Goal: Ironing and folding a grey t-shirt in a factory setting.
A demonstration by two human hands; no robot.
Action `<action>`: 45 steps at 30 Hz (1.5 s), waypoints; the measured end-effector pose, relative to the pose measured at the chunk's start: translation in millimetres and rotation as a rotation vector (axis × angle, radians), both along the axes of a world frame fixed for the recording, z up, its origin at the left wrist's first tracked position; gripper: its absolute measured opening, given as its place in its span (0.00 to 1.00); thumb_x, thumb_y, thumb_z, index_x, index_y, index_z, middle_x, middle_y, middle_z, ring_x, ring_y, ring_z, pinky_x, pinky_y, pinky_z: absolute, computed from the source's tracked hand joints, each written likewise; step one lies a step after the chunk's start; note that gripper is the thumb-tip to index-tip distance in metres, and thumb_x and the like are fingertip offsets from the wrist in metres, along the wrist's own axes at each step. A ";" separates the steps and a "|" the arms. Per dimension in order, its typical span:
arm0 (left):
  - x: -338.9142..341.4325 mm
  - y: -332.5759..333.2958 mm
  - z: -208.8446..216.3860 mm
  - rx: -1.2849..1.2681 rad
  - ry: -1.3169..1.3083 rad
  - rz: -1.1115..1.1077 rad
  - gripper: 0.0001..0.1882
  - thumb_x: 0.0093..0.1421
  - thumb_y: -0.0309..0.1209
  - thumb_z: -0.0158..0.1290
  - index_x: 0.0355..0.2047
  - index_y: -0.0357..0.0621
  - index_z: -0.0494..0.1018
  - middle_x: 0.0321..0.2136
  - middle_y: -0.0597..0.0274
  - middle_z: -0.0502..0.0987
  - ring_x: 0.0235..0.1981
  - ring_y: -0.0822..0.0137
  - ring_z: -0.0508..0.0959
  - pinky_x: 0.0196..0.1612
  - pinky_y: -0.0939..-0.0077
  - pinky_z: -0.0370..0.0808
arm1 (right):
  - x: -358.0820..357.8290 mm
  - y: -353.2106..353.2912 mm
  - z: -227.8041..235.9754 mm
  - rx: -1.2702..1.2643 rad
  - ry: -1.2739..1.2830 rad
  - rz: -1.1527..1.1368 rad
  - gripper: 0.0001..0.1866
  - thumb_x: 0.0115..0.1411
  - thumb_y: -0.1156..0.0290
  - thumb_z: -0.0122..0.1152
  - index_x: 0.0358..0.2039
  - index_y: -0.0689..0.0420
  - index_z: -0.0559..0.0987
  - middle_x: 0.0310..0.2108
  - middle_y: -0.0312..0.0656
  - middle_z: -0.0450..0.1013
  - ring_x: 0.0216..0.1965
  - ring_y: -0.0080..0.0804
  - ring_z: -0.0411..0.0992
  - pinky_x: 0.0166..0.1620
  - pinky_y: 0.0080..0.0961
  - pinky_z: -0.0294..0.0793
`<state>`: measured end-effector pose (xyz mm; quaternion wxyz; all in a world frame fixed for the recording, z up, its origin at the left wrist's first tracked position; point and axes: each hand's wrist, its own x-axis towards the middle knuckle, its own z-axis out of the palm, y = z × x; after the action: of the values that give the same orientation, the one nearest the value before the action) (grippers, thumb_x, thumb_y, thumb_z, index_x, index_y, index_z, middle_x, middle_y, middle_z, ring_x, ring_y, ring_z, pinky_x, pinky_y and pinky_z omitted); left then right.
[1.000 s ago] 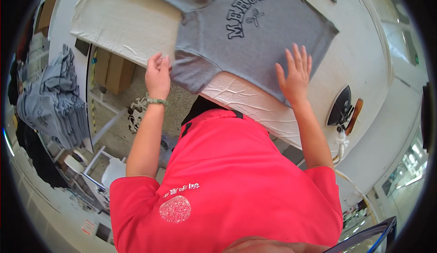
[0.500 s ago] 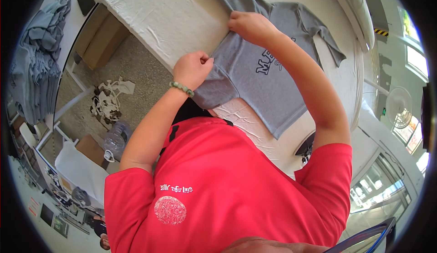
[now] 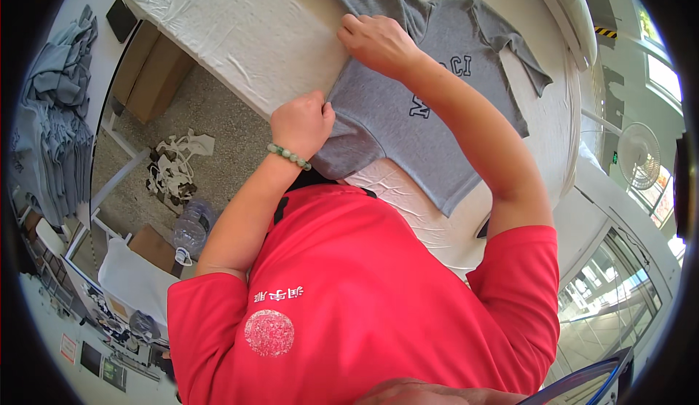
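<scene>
A grey sweatshirt point(image 3: 429, 159) with dark outlined lettering lies spread on a table point(image 3: 211, 30) covered in white cloth. One sleeve reaches toward the top of the view; the other hangs at the near left edge, by my body. My left hand point(image 3: 302, 122), with a beaded bracelet on its wrist, is closed in a pinch at the garment's left edge by that near sleeve. Farther along the same edge, near the shoulder, my right hand point(image 3: 378, 44) pinches the fabric. My right forearm covers part of the lettering.
A pile of grey garments point(image 3: 54, 128) hangs at far left. Below the table edge are a cardboard box point(image 3: 156, 70), fabric scraps point(image 3: 175, 164) and a large clear plastic bottle point(image 3: 193, 226). A white fan point(image 3: 639, 156) stands at right. A dark object shows beside my right arm.
Both hands have moved a little to the left, the right one more, with the sweatshirt's edge still between the fingers. More of the lettering shows above my right forearm.
</scene>
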<state>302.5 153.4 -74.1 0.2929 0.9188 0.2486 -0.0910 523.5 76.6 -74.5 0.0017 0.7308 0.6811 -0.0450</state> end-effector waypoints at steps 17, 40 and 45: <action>72.5 61.7 11.5 0.318 -0.094 -0.978 0.45 0.55 0.40 0.66 0.71 0.46 0.61 0.75 0.64 0.55 0.75 0.56 0.54 0.72 0.51 0.59 | -101.7 -93.9 -18.4 0.388 0.198 -0.656 0.30 0.62 0.63 0.65 0.65 0.49 0.72 0.68 0.43 0.65 0.71 0.42 0.61 0.73 0.48 0.57; 77.4 14.5 4.1 -0.283 0.112 -0.868 0.08 0.59 0.32 0.61 0.32 0.41 0.77 0.34 0.54 0.79 0.40 0.51 0.79 0.43 0.58 0.75 | -160.3 -181.5 8.1 0.028 0.927 -1.185 0.07 0.58 0.65 0.65 0.32 0.54 0.83 0.30 0.43 0.76 0.34 0.46 0.79 0.39 0.44 0.78; 72.7 6.9 5.1 -0.196 0.096 -0.856 0.08 0.59 0.33 0.61 0.33 0.42 0.79 0.35 0.55 0.80 0.41 0.51 0.80 0.44 0.58 0.75 | -174.9 -185.0 4.8 0.104 0.808 -1.143 0.08 0.58 0.64 0.63 0.31 0.56 0.82 0.32 0.44 0.78 0.35 0.46 0.80 0.40 0.44 0.79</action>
<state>375.2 160.3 -69.0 0.3028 0.9014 -0.1509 -0.2700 348.6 -108.5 -69.7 -0.3107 0.8994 0.1389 -0.2743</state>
